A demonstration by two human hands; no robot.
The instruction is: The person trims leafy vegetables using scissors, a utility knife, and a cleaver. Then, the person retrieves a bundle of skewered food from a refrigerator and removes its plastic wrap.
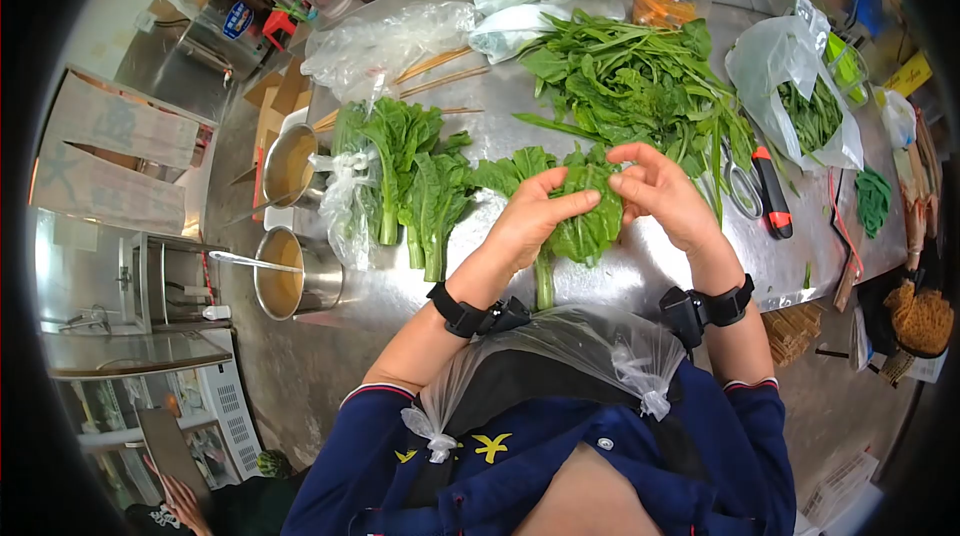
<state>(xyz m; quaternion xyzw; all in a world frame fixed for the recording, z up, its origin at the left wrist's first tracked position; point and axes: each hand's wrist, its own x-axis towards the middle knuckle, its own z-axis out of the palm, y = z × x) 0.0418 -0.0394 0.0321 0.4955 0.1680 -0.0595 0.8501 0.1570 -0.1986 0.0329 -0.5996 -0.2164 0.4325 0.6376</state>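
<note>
Leafy green vegetable (590, 226) hangs between my hands at the middle of the metal table, its pale stem pointing toward my body. My left hand (535, 221) is closed on its left side, the thumb lying over the leaf. With curled fingers, my right hand (675, 204) grips the upper right edge; its lower fingertips are partly hidden. Several thick-stemmed leafy greens (425, 186) lie left of my hands, beside a knotted clear plastic bag (350, 201). Beyond my hands spreads a large pile of loose greens (640, 81).
Scissors (742, 186) and a black-and-orange handled tool (772, 191) lie right of the pile. A plastic bag of greens (800, 86) stands behind them. Two metal pots (322, 281) stand left, one with a ladle. Wooden skewers (440, 81) lie farther back. Another person's hand (180, 496) shows lower left.
</note>
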